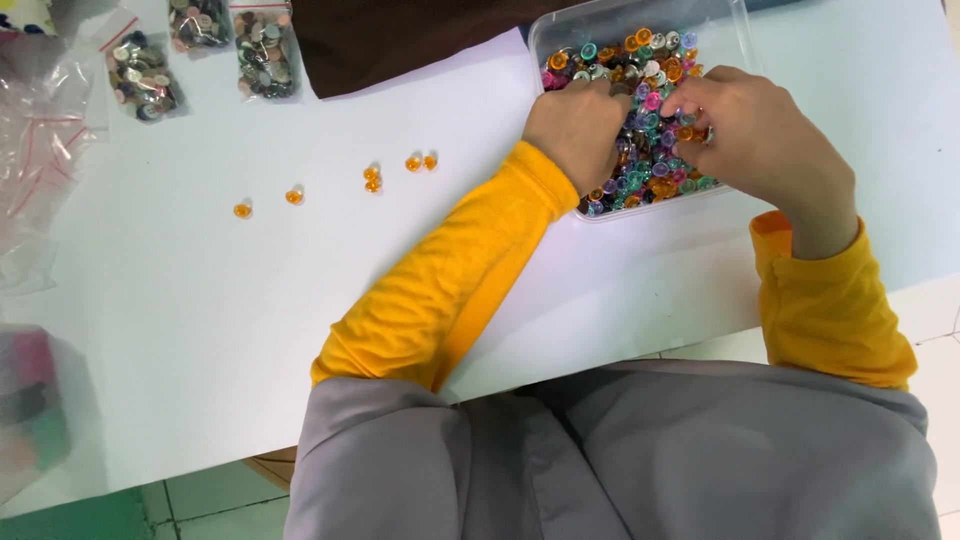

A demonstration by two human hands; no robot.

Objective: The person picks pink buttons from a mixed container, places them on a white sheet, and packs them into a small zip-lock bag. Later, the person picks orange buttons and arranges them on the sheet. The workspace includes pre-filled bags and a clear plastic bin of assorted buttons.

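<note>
Both hands, left (578, 128) and right (745, 135), dig curled into a clear tub (735, 30) of coloured buttons (655, 60) (grip unclear); small clear bags (205, 50) lie top-left.

Both hands (680, 135) curled — fingertips down

Left hand (580, 125) & right hand (755, 140) hide many beads (655, 60). Clear box (740, 30) top cut off. Fingertips can't be seen.

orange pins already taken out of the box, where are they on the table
In the head view the orange pins lie in a loose row on the white table, left of the left hand and the clear box, below the small bags of buttons.
</note>
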